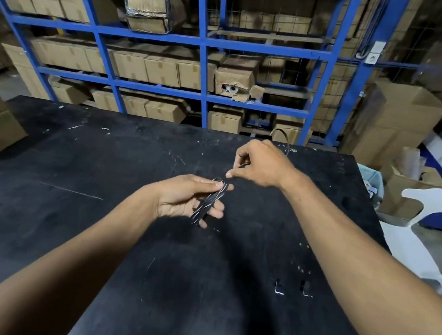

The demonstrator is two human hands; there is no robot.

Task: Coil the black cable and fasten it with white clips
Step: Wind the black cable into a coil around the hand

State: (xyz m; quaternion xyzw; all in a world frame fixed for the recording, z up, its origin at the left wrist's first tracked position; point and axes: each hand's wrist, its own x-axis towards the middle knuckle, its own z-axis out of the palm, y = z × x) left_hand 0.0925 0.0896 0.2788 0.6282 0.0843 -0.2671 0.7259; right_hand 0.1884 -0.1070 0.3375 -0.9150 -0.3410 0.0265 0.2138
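Both hands work above a black table [109,158], near its far half. The left hand [185,197] holds a small coiled bundle of black cable [207,204]: thumb pressed on the upper end, fingers curled beneath, so the hand is clamped on the coil. The coil is flattened into a narrow, elongated loop, tilted, its upper end pointing toward the right hand. Thin pale glints run along the strands.

The right hand [261,165] sits just beyond and to the right of the coil's upper end, fingers pinched together on a loose strand of the same cable. That strand arcs up behind the hand, over the far table edge. Thumb tip nearly touches the coil's top; contact cannot be told.

Two small white clips [293,288] lie on the table near the right forearm, side by side, well apart from the coil.

Behind the table: a blue rack [203,41] with cardboard boxes [161,70]. A white chair [418,235] stands at right.
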